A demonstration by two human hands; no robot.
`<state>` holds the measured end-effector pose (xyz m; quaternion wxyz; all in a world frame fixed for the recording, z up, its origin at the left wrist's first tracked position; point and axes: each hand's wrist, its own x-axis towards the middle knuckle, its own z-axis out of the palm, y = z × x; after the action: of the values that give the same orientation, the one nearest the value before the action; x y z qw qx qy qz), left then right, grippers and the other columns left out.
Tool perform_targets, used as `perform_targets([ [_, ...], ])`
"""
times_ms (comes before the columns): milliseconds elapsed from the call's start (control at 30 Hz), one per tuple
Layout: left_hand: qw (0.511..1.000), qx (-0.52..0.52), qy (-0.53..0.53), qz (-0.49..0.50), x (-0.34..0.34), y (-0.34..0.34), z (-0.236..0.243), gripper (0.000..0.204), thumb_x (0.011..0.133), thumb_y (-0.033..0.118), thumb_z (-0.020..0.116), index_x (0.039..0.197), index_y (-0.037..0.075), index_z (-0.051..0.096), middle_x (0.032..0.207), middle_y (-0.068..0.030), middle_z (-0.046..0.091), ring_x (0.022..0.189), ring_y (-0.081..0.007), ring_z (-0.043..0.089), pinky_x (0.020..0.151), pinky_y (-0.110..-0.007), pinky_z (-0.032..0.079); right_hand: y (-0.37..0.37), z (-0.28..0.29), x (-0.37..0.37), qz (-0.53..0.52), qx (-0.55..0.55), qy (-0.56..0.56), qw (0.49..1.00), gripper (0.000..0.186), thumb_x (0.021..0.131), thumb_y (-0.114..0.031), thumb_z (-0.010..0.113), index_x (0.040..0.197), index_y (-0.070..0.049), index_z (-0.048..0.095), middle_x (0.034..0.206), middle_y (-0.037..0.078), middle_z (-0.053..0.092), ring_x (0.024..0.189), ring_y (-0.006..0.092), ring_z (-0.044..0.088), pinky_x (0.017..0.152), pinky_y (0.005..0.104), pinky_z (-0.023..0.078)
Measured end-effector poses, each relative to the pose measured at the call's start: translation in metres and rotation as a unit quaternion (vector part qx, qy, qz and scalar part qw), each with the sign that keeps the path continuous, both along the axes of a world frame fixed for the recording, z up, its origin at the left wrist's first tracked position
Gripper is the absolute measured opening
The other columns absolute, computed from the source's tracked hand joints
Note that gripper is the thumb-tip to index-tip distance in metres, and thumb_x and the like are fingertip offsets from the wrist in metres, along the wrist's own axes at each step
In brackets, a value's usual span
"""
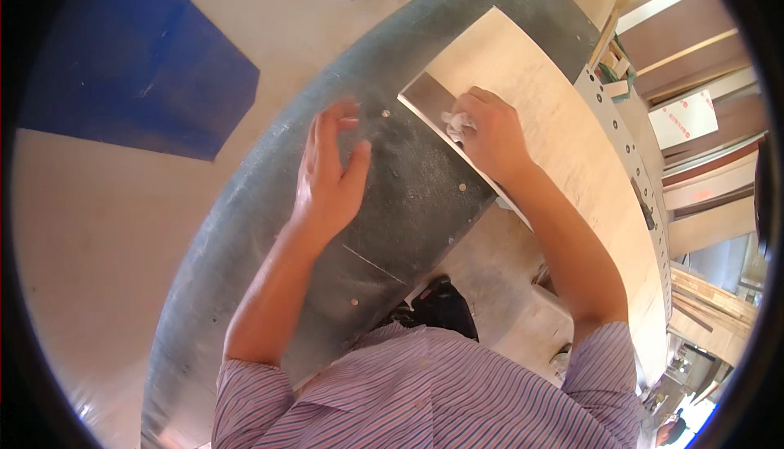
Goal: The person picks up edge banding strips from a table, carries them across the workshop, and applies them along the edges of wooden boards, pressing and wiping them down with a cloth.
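A long pale wooden board [563, 114] lies over the dark grey table top [408, 179], its near end reaching past the table's edge. My right hand [490, 134] is closed round a crumpled white wad [459, 125], cloth or paper, I cannot tell which. It rests at the board's left edge, beside a dark brownish patch [429, 93] at the corner. To the left, my left hand [331, 171] hovers over the table with fingers partly bent and thumb apart. Nothing is in it, and it is apart from the board.
Along the right side runs a pale strip with a row of dark holes [616, 125]. Beyond it stand stacked boards and panels [694, 40]. A blue area [147, 65] marks the floor at the left. Below the table edge a dark shoe [445, 306] shows.
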<state>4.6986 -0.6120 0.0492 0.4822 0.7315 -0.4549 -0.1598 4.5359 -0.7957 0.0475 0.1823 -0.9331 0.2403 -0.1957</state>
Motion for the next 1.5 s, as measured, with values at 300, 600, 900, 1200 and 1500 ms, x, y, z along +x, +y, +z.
perform_targets([
  [300,1.000,-0.022,0.004,-0.002,0.000,0.002,0.004,0.044,0.085,0.003,0.057,0.127,0.004,0.043,0.118,-0.0120,0.054,0.103,-0.0246,0.058,0.089,-0.038,0.046,-0.012,-0.014,0.106,0.044,-0.124,-0.003,0.991,0.016,0.068,-0.006,0.066,0.081,-0.005,0.057,0.082,0.009,0.059,0.084,0.0319,0.060,0.071,0.0411,0.049],
  [600,0.977,-0.028,0.209,-0.042,-0.035,-0.034,0.021,0.040,0.090,0.016,0.062,0.125,0.005,0.047,0.110,-0.0085,0.057,0.092,-0.0186,0.058,0.083,-0.033,0.046,0.021,0.047,-0.040,-0.069,0.696,-0.427,0.574,0.032,0.084,0.005,0.051,0.115,-0.001,0.053,0.105,0.011,0.063,0.095,0.0211,0.063,0.078,0.0331,0.054],
  [900,0.909,-0.041,0.376,-0.175,-0.094,-0.054,0.022,0.032,0.087,0.014,0.067,0.114,0.000,0.057,0.091,-0.0021,0.063,0.081,-0.0082,0.057,0.076,-0.024,0.046,0.046,0.043,-0.081,-0.160,0.491,-0.354,0.780,0.023,0.084,0.004,0.051,0.103,-0.004,0.060,0.101,0.006,0.061,0.083,0.0176,0.060,0.073,0.0278,0.049],
  [1200,0.930,-0.150,0.324,-0.089,-0.144,-0.035,0.024,0.030,0.084,0.007,0.068,0.112,-0.001,0.060,0.099,-0.0088,0.066,0.090,-0.0163,0.063,0.080,-0.029,0.050,0.087,0.034,-0.085,-0.237,0.404,-0.294,0.833,0.021,0.082,0.004,0.058,0.101,-0.001,0.062,0.103,0.011,0.061,0.089,0.0193,0.060,0.071,0.0297,0.048],
  [1500,0.904,-0.142,-0.296,-0.276,-0.137,-0.075,0.012,0.029,0.075,0.005,0.063,0.104,0.009,0.065,0.110,-0.0096,0.064,0.096,-0.0274,0.062,0.079,-0.034,0.053,0.083,0.013,-0.192,-0.328,0.228,-0.187,0.897,0.023,0.086,-0.004,0.060,0.109,-0.001,0.061,0.092,0.010,0.059,0.086,0.0225,0.056,0.081,0.0366,0.046],
])
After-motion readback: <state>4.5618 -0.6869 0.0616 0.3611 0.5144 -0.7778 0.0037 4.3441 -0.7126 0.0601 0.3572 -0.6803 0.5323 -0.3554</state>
